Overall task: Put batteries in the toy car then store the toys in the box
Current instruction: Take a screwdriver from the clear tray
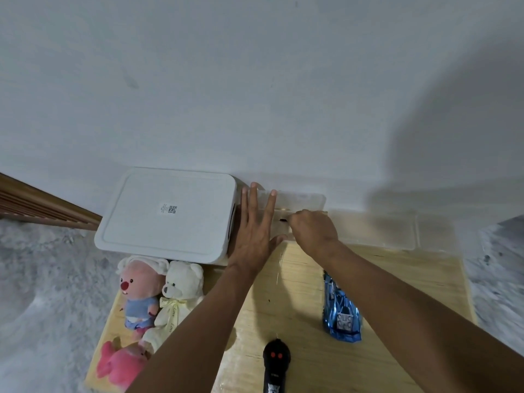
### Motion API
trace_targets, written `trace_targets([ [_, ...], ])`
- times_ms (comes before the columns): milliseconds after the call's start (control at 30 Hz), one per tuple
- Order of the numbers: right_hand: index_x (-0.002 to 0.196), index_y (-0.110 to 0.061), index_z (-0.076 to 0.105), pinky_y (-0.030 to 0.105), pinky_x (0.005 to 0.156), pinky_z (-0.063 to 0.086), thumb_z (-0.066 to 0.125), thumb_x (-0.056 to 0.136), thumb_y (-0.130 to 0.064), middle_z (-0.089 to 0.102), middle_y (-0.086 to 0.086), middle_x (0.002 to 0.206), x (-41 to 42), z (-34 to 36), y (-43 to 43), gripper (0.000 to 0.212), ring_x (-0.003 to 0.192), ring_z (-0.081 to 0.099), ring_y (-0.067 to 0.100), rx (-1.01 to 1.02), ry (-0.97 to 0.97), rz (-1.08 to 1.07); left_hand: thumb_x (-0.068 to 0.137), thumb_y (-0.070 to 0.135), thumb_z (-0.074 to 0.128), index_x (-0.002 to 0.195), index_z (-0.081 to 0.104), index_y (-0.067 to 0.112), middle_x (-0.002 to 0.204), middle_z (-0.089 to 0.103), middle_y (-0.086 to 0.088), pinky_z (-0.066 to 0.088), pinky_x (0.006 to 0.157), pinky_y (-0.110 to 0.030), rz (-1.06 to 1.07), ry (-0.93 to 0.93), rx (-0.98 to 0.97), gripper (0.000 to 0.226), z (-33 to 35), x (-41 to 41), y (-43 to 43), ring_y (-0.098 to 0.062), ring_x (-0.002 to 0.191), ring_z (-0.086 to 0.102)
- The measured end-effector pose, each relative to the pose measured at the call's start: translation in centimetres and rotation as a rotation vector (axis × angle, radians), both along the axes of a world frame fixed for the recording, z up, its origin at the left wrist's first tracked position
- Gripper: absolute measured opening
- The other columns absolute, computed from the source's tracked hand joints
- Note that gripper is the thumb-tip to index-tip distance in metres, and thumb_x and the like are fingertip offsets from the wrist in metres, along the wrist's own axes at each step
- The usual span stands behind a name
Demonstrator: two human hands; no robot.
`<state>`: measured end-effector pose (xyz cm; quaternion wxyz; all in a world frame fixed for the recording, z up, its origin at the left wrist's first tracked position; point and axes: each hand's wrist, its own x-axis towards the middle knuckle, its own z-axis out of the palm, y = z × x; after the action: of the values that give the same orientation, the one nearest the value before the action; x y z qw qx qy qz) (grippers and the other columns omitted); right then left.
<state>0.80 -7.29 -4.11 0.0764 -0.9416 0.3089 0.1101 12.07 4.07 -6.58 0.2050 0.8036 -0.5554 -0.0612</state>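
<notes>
The blue toy car lies on the wooden table under my right forearm. A black remote with two red buttons lies near the front edge. At the back stands a small clear plastic container. My left hand rests flat against its left side, fingers straight. Over the container, my right hand has its fingers curled and pinches a small dark object; only the tip of that object shows. The white storage box stands at the back left with its lid on.
A pink-faced plush in a blue shirt, a cream teddy bear and a pink plush sit at the table's left front. A clear lid lies right of the container. A white wall rises directly behind.
</notes>
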Motion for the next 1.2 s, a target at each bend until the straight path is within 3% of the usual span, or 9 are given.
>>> trace_targets([
  [133, 0.097, -0.009, 0.07, 0.035, 0.069, 0.046, 0.057, 0.094, -0.003, 0.07, 0.01, 0.095, 0.4, -0.2, 0.0, 0.015, 0.087, 0.069, 0.032, -0.009, 0.058, 0.012, 0.088, 0.05, 0.071, 0.165, 0.008, 0.017, 0.169, -0.015, -0.022, -0.019, 0.122, -0.035, -0.002, -0.035, 0.012, 0.105, -0.2, 0.1, -0.1, -0.037, 0.156, -0.019],
  [333, 0.1, -0.009, 0.071, 0.035, 0.065, 0.044, 0.058, 0.093, -0.007, 0.07, 0.011, 0.097, 0.6, -0.4, -0.3, 0.015, 0.086, 0.069, 0.034, 0.058, -0.043, -0.084, 0.085, 0.046, 0.079, 0.166, 0.005, 0.017, 0.169, -0.016, -0.023, -0.014, 0.122, -0.04, 0.012, -0.078, 0.054, 0.113, -0.5, 0.2, -0.2, -0.038, 0.156, -0.018],
  [467, 0.1, -0.012, 0.063, 0.033, 0.059, 0.046, 0.057, 0.093, -0.018, 0.067, 0.006, 0.088, -1.8, -0.6, 0.1, 0.011, 0.077, 0.066, 0.03, 0.097, -0.277, -0.194, 0.089, 0.055, 0.066, 0.165, 0.01, 0.014, 0.169, -0.011, -0.025, -0.011, 0.124, -0.044, 0.002, -0.063, 0.042, 0.102, -0.4, 0.2, -0.2, -0.04, 0.157, -0.016],
  [600, 0.095, -0.02, 0.074, 0.023, 0.068, 0.055, 0.075, 0.088, -0.016, 0.072, -0.006, 0.085, -4.6, 0.2, 1.4, 0.008, 0.066, 0.062, 0.005, 0.331, -0.69, -0.409, 0.094, 0.059, 0.06, 0.166, 0.006, 0.016, 0.169, -0.013, -0.024, 0.007, 0.128, -0.054, 0.011, -0.083, 0.089, 0.1, -0.5, 0.0, 0.0, -0.04, 0.156, -0.016],
  [700, 0.092, -0.017, 0.08, 0.01, 0.072, 0.052, 0.083, 0.082, -0.016, 0.074, -0.009, 0.088, -5.6, 1.7, 2.0, 0.01, 0.078, 0.067, 0.004, 0.422, -0.979, -0.566, 0.094, 0.07, 0.031, 0.166, 0.0, 0.021, 0.169, -0.017, -0.02, 0.021, 0.125, -0.059, 0.019, -0.062, 0.089, 0.092, -0.4, -0.2, 0.0, -0.038, 0.157, -0.017],
  [833, 0.092, -0.014, 0.078, 0.016, 0.087, 0.057, 0.08, 0.084, -0.008, 0.077, -0.006, 0.097, -5.7, 4.3, 1.5, 0.01, 0.092, 0.073, 0.001, 0.6, -1.147, -0.735, 0.092, 0.074, 0.023, 0.165, -0.005, 0.024, 0.169, -0.021, -0.017, 0.032, 0.12, -0.059, 0.036, -0.059, 0.102, 0.093, -0.2, -0.2, 0.1, -0.037, 0.157, -0.018],
  [1000, 0.118, -0.024, 0.071, 0.017, 0.083, 0.055, 0.06, 0.101, -0.017, 0.077, -0.005, 0.093, -5.4, 5.9, 0.5, 0.022, 0.084, 0.073, 0.003, 0.662, -1.111, -0.689, 0.093, 0.072, 0.03, 0.163, -0.013, 0.028, 0.169, -0.023, -0.015, 0.027, 0.122, -0.06, 0.022, -0.095, 0.111, 0.093, 0.1, -0.8, 0.7, -0.038, 0.156, -0.019],
  [1133, 0.12, -0.024, 0.061, 0.031, 0.07, 0.046, 0.041, 0.103, -0.022, 0.063, -0.006, 0.081, -4.5, 5.3, 0.7, 0.026, 0.069, 0.056, 0.015, 0.309, -0.704, -0.529, 0.097, 0.065, 0.047, 0.162, -0.015, 0.03, 0.169, -0.022, -0.014, 0.033, 0.121, -0.058, 0.047, -0.086, 0.135, 0.097, -0.1, -1.2, 0.9, -0.036, 0.156, -0.02],
  [1200, 0.123, -0.027, 0.058, 0.033, 0.07, 0.05, 0.047, 0.1, -0.03, 0.069, -0.005, 0.086, -4.2, 5.0, 0.7, 0.026, 0.074, 0.064, 0.022, 0.131, -0.539, -0.394, 0.095, 0.07, 0.035, 0.162, -0.015, 0.031, 0.169, -0.023, -0.013, 0.033, 0.121, -0.056, 0.042, -0.075, 0.14, 0.092, 0.0, -1.2, 0.9, -0.034, 0.157, -0.02],
])
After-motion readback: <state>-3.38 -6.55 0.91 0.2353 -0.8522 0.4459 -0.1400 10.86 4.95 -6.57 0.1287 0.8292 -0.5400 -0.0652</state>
